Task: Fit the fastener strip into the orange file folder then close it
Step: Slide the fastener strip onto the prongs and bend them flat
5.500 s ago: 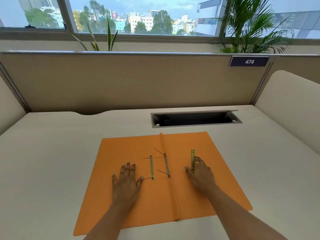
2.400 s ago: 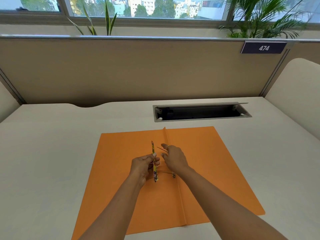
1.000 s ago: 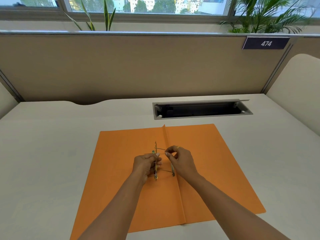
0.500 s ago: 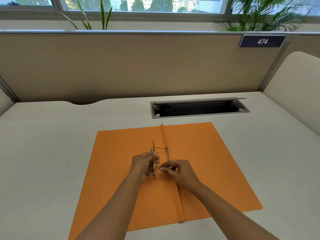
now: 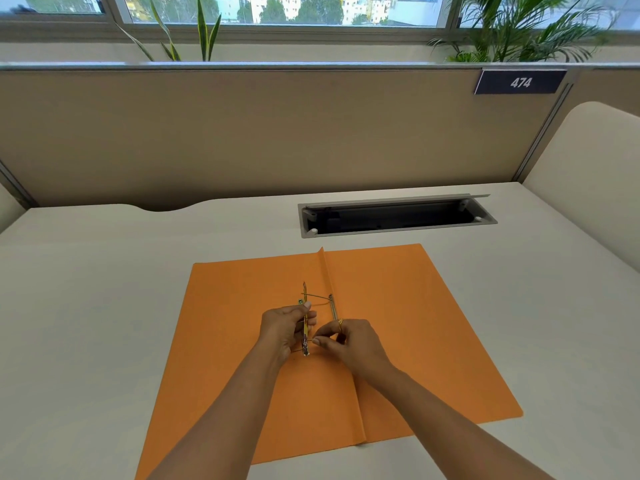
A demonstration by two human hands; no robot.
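The orange file folder (image 5: 398, 317) lies open and flat on the desk, its centre crease running away from me. My left hand (image 5: 285, 329) holds a thin yellow-green fastener strip (image 5: 305, 327) upright on edge, just left of the crease. A metal fastener bar (image 5: 333, 306) lies along the crease, and its far prong (image 5: 317, 296) passes through the strip's far end. My right hand (image 5: 349, 342) pinches the near prong at the strip's lower end. The near prong is mostly hidden by my fingers.
An open cable slot (image 5: 394, 216) with a raised lid sits in the white desk (image 5: 86, 289) behind the folder. A beige partition (image 5: 242, 133) with a "474" plate (image 5: 520, 82) closes the back, and a padded panel (image 5: 588, 174) stands at the right.
My left hand picked the strip up from the folder and stood it on edge. My right hand left the second strip, worked at the far prong, then moved down to the near prong.
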